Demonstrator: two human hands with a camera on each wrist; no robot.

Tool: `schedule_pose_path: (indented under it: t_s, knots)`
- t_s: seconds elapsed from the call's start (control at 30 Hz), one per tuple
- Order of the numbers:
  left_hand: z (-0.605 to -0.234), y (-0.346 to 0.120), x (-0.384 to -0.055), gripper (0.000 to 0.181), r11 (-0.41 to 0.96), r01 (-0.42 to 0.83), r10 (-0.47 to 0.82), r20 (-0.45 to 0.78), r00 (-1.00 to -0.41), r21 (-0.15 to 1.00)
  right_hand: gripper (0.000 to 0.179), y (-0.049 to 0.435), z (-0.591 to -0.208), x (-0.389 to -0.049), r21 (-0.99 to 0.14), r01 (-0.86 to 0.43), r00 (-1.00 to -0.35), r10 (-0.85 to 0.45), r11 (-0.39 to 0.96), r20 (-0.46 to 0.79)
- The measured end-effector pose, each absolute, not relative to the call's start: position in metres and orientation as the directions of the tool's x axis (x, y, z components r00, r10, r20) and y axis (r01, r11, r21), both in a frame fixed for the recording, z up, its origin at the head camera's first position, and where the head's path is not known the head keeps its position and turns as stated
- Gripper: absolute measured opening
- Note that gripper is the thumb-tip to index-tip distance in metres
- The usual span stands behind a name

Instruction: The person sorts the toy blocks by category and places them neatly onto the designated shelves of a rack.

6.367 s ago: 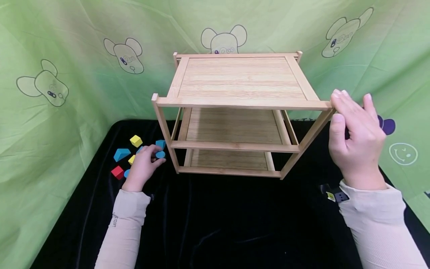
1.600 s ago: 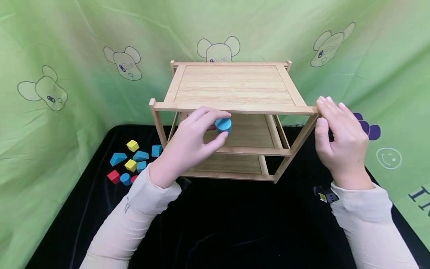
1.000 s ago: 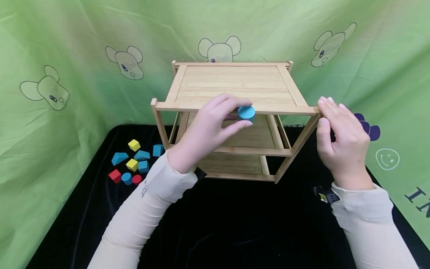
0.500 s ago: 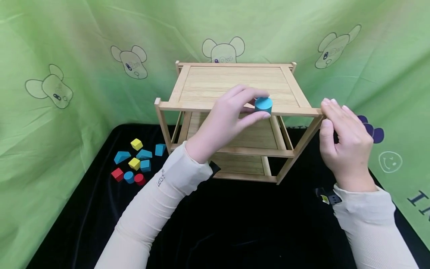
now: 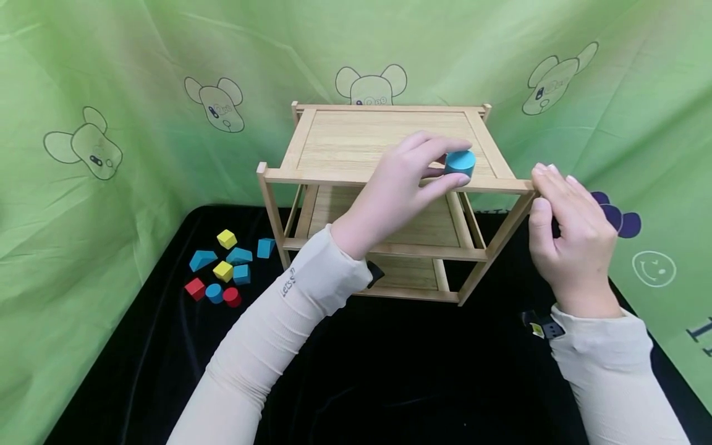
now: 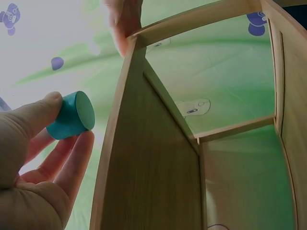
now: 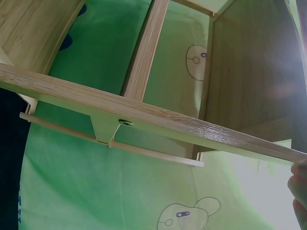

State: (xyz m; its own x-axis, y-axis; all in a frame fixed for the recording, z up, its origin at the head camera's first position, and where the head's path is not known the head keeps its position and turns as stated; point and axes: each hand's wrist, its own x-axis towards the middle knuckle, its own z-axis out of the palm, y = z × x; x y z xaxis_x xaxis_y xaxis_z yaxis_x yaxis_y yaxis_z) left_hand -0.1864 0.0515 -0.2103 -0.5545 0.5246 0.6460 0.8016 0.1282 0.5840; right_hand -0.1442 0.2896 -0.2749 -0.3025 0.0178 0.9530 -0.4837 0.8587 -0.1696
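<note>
Between thumb and fingers, my left hand point(image 5: 408, 173) pinches a blue cylinder block point(image 5: 460, 163) at the front right of the shelf's top board. In the left wrist view the cylinder point(image 6: 73, 116) is apart from the wooden edge beside it. My right hand point(image 5: 575, 238) rests its fingertips on the front right corner of the wooden three-tier shelf point(image 5: 389, 139), fingers fairly straight. Only the fingertips point(image 7: 298, 187) of that hand show at the edge of the right wrist view. My left forearm hides part of the lower tiers.
Left of the shelf, several blocks lie on the black cloth point(image 5: 389, 371): yellow cubes point(image 5: 226, 239), blue wedge-like pieces point(image 5: 202, 259), a red cube point(image 5: 195, 288), a blue cylinder point(image 5: 214, 293) and a red cylinder point(image 5: 232, 296). A green printed curtain point(image 5: 139, 55) surrounds the area.
My left hand picked up the blue cylinder from the blocks at left, then carried it right and upward across the shelf's front to the top board's right part. The right hand stays at the corner.
</note>
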Motion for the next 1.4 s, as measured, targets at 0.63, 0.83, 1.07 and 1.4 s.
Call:
schedule_pose_path:
  t_s: [0.63, 0.83, 1.07, 1.4]
  knots:
    - [-0.201, 0.077, -0.191, 0.039, 0.218, 0.781, 0.592, 0.557, -0.582, 0.585, 0.043, 0.291, -0.273, -0.143, -0.168, -0.488, -0.301, 0.016, 0.856, 0.954]
    - [-0.200, 0.087, -0.193, 0.041, 0.240, 0.783, 0.616, 0.533, -0.580, 0.574, 0.043, 0.290, -0.272, -0.143, -0.168, -0.489, -0.287, 0.024, 0.856, 0.958]
    - [-0.202, 0.089, -0.193, 0.041, 0.240, 0.799, 0.618, 0.548, -0.563, 0.551, 0.044, 0.282, -0.270, -0.141, -0.171, -0.495, -0.285, 0.027, 0.852, 0.958]
    - [-0.204, 0.090, -0.195, 0.039, 0.242, 0.829, 0.617, 0.580, -0.533, 0.505, 0.042, 0.273, -0.266, -0.136, -0.178, -0.504, -0.289, 0.029, 0.845, 0.957]
